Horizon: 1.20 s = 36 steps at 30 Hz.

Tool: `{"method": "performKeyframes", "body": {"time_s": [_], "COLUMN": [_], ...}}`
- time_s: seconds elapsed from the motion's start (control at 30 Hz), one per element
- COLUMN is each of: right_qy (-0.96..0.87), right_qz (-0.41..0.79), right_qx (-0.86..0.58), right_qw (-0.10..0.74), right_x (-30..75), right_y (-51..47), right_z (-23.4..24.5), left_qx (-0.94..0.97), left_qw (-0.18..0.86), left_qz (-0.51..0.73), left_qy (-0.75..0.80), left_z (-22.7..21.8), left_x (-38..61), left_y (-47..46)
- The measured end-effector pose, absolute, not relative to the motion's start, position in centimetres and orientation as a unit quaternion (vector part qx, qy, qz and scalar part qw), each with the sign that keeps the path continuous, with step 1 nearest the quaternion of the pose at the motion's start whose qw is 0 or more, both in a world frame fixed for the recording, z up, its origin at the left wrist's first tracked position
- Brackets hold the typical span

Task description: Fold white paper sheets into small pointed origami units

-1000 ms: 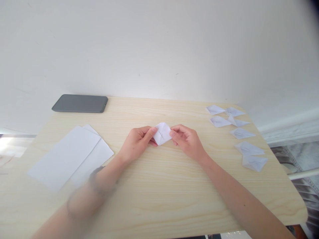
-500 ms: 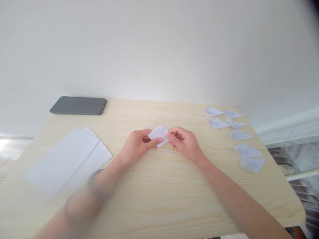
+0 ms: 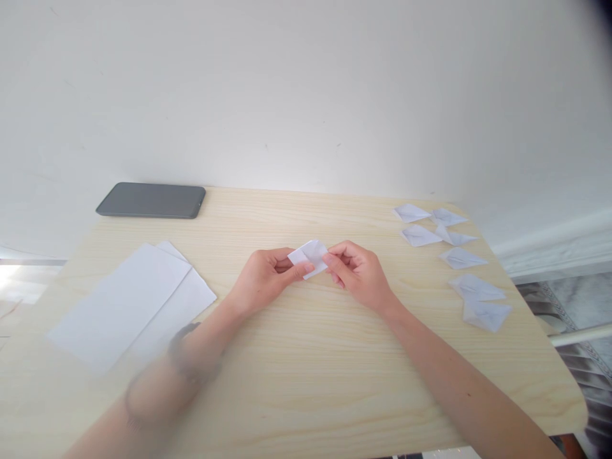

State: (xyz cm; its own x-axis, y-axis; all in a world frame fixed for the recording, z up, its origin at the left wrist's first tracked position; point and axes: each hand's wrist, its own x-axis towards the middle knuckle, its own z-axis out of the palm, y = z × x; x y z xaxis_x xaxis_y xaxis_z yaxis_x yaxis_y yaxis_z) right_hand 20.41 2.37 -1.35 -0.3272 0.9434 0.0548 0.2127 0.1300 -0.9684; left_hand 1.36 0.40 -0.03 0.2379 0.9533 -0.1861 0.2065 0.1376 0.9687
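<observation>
A small folded piece of white paper [image 3: 310, 254] is held between both hands above the middle of the table. My left hand [image 3: 270, 274] grips its left side, thumb lying across the front and fingers behind. At the right edge of the paper, my right hand [image 3: 356, 271] pinches it between thumb and forefinger, the other fingers curled. The paper is roughly diamond-shaped with creases, and its lower left part is covered by my left thumb.
Flat sheets of white paper [image 3: 124, 299] lie overlapping at the left. A dark phone [image 3: 152, 200] rests by the wall at the back left. Several folded white paper pieces [image 3: 463, 258] are lined up along the right edge of the wooden table [image 3: 306, 382].
The upper edge of the folded paper has shifted slightly, its top corner now looking rounder and more bent. Both hands keep their grip in nearly the same place.
</observation>
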Motion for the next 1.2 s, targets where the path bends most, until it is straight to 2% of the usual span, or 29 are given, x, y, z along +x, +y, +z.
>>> {"method": "performKeyframes", "body": {"time_s": [0.2,0.57,0.77,1.03,1.2], "right_qy": [-0.639,-0.677,-0.692,-0.747,-0.728], "right_qz": [0.5,0.466,0.473,0.425,0.425], "right_qx": [-0.443,-0.443,-0.433,-0.414,-0.421], "right_qw": [0.381,0.359,0.331,0.3,0.334], "right_x": [20.46,20.52,20.61,20.13,20.09], "right_y": [2.44,2.42,2.3,1.83,1.99], "right_z": [-1.43,-1.09,-1.24,-1.07,-1.4], "left_qx": [0.529,0.546,0.595,0.628,0.616], "left_qw": [0.529,0.512,0.485,0.457,0.443], "left_qz": [0.425,0.369,0.372,0.356,0.386], "left_qy": [0.51,0.551,0.522,0.52,0.525], "left_z": [-0.32,-0.11,-0.2,-0.42,-0.75], "left_x": [0.66,0.38,0.46,0.45,0.57], "left_y": [0.59,0.66,0.7,0.64,0.7]}}
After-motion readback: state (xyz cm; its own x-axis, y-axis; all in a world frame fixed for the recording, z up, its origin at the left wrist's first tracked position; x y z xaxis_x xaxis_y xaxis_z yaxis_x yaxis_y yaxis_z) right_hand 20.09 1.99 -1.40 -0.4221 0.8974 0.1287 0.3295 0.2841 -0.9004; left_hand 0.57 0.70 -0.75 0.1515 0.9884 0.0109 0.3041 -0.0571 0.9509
